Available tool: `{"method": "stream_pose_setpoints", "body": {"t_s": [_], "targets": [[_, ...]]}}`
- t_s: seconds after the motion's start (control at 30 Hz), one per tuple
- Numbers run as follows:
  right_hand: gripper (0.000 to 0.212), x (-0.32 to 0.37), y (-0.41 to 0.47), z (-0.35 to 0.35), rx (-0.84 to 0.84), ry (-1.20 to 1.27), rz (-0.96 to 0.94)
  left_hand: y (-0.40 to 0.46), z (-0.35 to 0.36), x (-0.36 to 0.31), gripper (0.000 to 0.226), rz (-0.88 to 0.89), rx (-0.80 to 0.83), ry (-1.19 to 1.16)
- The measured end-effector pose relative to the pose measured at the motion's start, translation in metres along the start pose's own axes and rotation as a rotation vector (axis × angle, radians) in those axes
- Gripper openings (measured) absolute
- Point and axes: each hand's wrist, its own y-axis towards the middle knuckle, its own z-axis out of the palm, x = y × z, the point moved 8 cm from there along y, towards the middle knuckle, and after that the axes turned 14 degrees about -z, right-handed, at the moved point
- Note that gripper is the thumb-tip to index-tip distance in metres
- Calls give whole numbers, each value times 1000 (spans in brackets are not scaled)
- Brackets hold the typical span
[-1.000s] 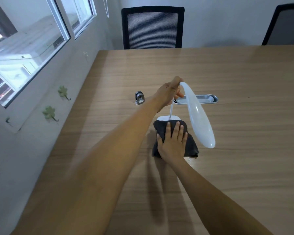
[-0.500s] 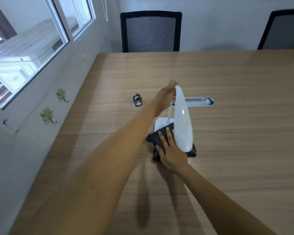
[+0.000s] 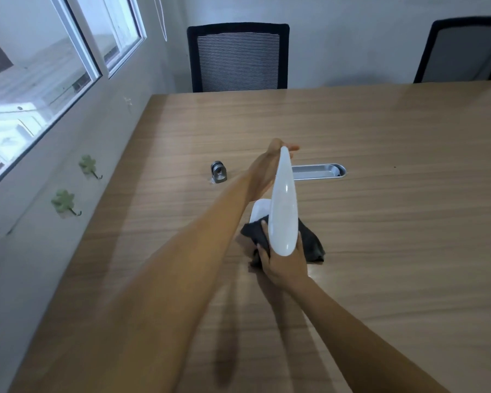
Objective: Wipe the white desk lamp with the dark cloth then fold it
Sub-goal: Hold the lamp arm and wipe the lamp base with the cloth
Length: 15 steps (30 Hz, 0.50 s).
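Observation:
The white desk lamp [image 3: 284, 211] stands mid-table, its long oval head pointing toward me and hiding the thin stem. My left hand [image 3: 267, 168] grips the far end of the lamp head near the joint. Part of the white base [image 3: 260, 212] shows behind the head. The dark cloth [image 3: 309, 242] lies bunched over the base's near side. My right hand [image 3: 284, 265] presses on the cloth, its fingers partly hidden under the lamp head.
A small metal clip-like object [image 3: 219, 172] sits left of the lamp. A silver cable grommet [image 3: 318, 171] is set into the wooden table [image 3: 394, 222] behind it. Two black mesh chairs [image 3: 238, 56] stand at the far edge. The wall with windows runs along the left.
The lamp head has swung from pointing right to pointing straight toward me. My right hand has slid the cloth back off the base, exposing more white.

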Motion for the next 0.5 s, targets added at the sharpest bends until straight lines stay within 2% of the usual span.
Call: {"method": "stream_pose_setpoints", "body": {"t_s": [0.07,0.1,0.17,0.23,0.3,0.37,0.5], "targets": [[57,0,-7,-4,62,-127,-142,1,2,2,49,-15,20,11],[57,-10,-9,-7,72,-124,-123,2,1,2,50,-16,10,28],[65,-27,-2,-9,92,-37,21,5,-1,3,51,-35,-26,73],[70,-28,15,-1,54,170,159,7,1,5,52,-54,-32,106],[62,-16,31,3,-12,180,228,7,4,5,51,-61,-31,147],[60,3,32,4,-51,41,181,7,3,7,53,-66,-50,187],[60,5,9,17,120,-150,-14,5,-4,9,80,-90,-56,254]]}}
